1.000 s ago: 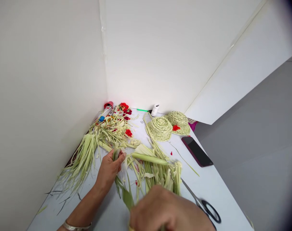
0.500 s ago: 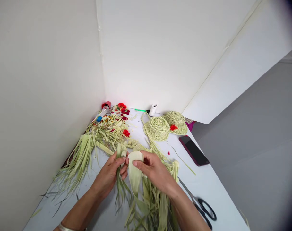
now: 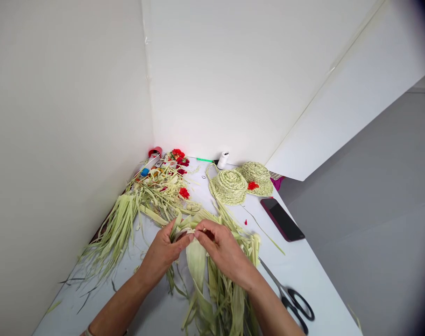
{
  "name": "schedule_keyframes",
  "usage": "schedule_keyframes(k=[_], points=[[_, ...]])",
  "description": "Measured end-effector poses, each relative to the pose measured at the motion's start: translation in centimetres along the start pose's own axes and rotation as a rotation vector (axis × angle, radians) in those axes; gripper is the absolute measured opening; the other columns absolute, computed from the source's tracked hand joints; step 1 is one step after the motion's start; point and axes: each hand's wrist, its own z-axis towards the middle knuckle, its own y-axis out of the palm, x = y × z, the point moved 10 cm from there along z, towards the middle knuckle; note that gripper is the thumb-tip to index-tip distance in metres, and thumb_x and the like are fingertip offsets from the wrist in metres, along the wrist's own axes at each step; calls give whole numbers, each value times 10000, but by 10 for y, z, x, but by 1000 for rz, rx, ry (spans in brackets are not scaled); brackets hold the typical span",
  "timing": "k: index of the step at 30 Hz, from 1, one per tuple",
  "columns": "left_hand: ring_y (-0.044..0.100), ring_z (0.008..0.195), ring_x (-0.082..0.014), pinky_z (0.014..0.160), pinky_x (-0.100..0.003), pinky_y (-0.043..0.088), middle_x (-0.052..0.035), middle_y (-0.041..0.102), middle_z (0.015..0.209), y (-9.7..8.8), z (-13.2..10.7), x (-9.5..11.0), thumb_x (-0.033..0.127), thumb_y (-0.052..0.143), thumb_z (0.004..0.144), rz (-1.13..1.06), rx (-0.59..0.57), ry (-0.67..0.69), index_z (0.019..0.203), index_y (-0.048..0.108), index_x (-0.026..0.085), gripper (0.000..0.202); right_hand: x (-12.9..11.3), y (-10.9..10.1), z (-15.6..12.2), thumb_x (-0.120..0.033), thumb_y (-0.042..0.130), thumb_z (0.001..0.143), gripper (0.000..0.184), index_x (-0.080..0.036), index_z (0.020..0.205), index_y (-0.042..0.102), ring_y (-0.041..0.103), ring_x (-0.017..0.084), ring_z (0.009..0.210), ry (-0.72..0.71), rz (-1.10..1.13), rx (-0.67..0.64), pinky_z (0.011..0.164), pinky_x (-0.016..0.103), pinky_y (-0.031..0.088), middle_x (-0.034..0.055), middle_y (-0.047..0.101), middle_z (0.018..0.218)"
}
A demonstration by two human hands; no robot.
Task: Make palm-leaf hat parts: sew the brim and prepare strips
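Observation:
My left hand (image 3: 166, 247) is closed, thumb and index finger pinching, with narrow green corn husk strips held in it and hanging below. Its fingertips meet those of my right hand (image 3: 221, 245), which pinches the upper end of a wide pale corn husk (image 3: 196, 263). The husk hangs down between the hands, over a heap of loose husk strips (image 3: 237, 298) under my right wrist. Behind the hands sit two coiled, braided husk hats (image 3: 230, 186), the rear one with a red flower (image 3: 253, 185) on its brim.
Scissors (image 3: 293, 298) with black handles lie right of my right forearm. A dark phone (image 3: 283, 219) rests near the table's right edge. At the back stands a white thread spool (image 3: 223, 160). A bundle of thin strips (image 3: 117, 224) and red flowers (image 3: 178, 154) lie at left.
My hands have come together, fingertips now meeting at the top of the wide husk. Its upper end has folded down, and the strips at my left hand have shifted.

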Motion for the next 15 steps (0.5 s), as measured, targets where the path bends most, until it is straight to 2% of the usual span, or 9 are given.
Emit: schedule_keyframes(k=[2,5,10,13,15], points=[[215,469,-66,438,-186,196,96,352,568,3,-2,5,377,677,788,24,-21,27,897,580,209,223,-3,-2,0,-259,470,923,209,-187,744,550,377,111,600,-17,-7,-7,570,236,274,-42,428,638],[340,541,-95,518,-202,290,58,450,634,5,-8,22,350,654,808,137,-7,142,844,599,204,160,-2,-3,-1,-248,484,898,216,-184,695,523,363,108,601,-1,75,-30,568,233,264,-44,409,627],[491,677,-155,639,-241,372,3,537,723,9,-23,54,255,621,806,271,58,402,697,623,198,122,23,19,-2,-302,595,779,175,-173,671,548,340,91,528,240,586,-107,506,208,283,-55,376,555],[521,716,-161,659,-241,388,-11,572,761,4,-25,54,236,628,799,209,94,419,727,662,201,86,44,26,1,-357,686,701,230,-159,688,570,348,70,461,365,807,-40,450,197,277,-54,437,532],[464,609,-113,570,-213,358,14,554,729,-3,-20,43,269,659,799,65,106,321,760,654,205,75,59,4,6,-400,734,662,296,-148,690,581,391,72,454,358,859,130,436,196,297,-37,489,545]])
